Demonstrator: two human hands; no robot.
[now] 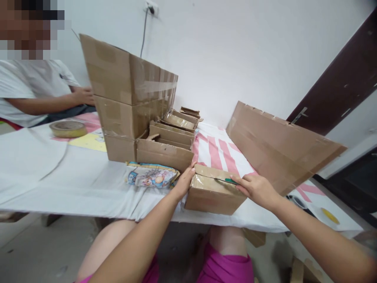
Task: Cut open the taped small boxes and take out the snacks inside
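The small cardboard box (210,192) sits at the near edge of the table (88,184), right of a printed packet (151,175). The left hand (184,181) lies unclenched and flat against the box's left side, bracing it. The right hand (256,188) rests on the taped top, its grip pinched round a slim green-handled tool (230,181) whose tip lies along the lid. Its exact kind is hard to tell. The work seems to be on the top seam, so the bracing palm is best kept low on the side wall, clear of the tool's line, with the box kept fully on the table.
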